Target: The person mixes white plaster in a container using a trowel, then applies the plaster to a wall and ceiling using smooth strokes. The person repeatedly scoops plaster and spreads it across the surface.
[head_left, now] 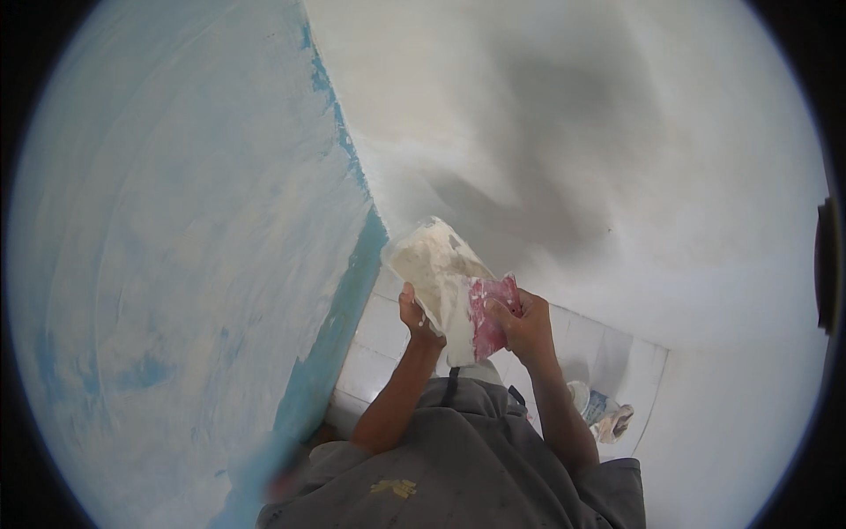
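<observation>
Just ahead of my body, my left hand (419,319) grips a whitish, putty-smeared tray (434,257) by its left side. The thumb shows near the rim, and the other fingers are mostly hidden beneath. My right hand (529,326) is closed around a pink-red scraper (490,310), thumb on its near face. White putty streaks the scraper, which is held over the right side of the tray. Pale putty coats the inside of the tray. Whether the scraper's edge touches it, I cannot tell.
To the left stands a blue wall (159,229) patchily covered with white; bare blue shows along its corner. A white wall (423,97) meets it ahead. Below are white tiles (374,339). A container (596,406) and a crumpled pale thing (615,425) lie at the lower right.
</observation>
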`<state>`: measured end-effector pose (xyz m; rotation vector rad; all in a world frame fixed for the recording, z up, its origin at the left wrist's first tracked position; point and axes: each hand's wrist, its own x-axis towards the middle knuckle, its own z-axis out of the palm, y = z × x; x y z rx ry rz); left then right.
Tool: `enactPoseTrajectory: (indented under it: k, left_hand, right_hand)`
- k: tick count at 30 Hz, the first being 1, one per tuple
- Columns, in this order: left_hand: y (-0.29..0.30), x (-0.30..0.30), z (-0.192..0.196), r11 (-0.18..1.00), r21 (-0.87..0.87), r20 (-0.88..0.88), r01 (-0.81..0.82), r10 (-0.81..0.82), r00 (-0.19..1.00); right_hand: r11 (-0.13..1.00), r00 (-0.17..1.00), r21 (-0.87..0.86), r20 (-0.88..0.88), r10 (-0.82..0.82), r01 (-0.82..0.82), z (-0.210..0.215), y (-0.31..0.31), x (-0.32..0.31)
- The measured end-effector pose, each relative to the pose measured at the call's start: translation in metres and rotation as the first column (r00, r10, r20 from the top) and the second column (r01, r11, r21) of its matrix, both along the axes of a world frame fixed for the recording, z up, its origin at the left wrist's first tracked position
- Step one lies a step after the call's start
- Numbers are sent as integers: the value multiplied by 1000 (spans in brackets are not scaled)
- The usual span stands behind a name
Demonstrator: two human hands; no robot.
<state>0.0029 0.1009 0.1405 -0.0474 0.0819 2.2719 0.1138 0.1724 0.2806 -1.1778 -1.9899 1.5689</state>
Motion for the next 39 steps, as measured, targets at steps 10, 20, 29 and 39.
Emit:
enactPoseTrajectory:
  k: [10, 20, 29, 39]
  left_hand:
    - [-13, -35, 12, 999, 15, 19, 52, -52, 998]
    - [-19, -47, 38, 993, -90, 40, 81, -78, 996]
    - [-12, -54, 26, 989, -74, -61, 128, -132, 989]
    - [-13, -53, 21, 983, -65, -54, 171, -175, 983]
  right_hand:
    - [965, 963, -128, 118, 244, -229, 1, 17, -14]
    - [893, 882, -269, 212, 420, -361, 14, 42, -13]
    - [879, 960, -397, -14, 281, -263, 43, 47, 6]
    - [944, 936, -187, 178, 304, -271, 42, 47, -17]
